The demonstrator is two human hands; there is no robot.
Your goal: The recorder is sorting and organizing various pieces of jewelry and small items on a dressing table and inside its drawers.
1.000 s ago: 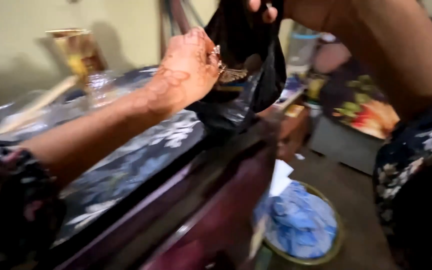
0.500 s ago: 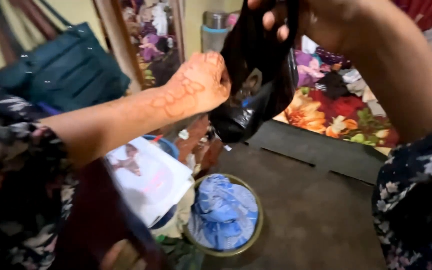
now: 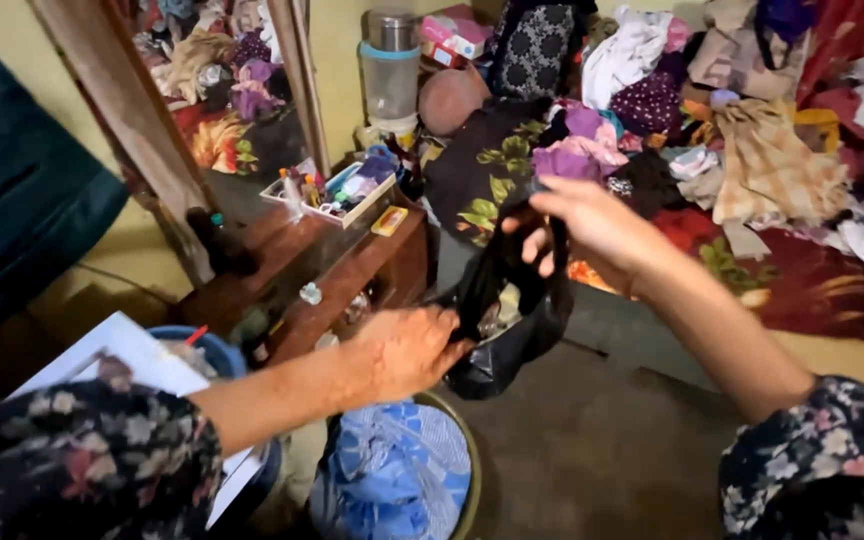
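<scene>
So, left to right: left hand (image 3: 407, 350) reaches into the mouth of the black bag (image 3: 507, 320), fingers hidden inside (cannot tell their grip), just above the bowl (image 3: 472, 470) holding blue cloth (image 3: 392, 475). Bag hangs in the air over the floor, before the low shelf (image 3: 352, 265). Right hand (image 3: 592, 225) pinches the bag's top edge; clothes pile (image 3: 752, 130) behind.

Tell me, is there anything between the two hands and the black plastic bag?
Nothing visible is. The right hand pinches the top of the black plastic bag and holds it up, and the left hand touches its side directly.
</scene>
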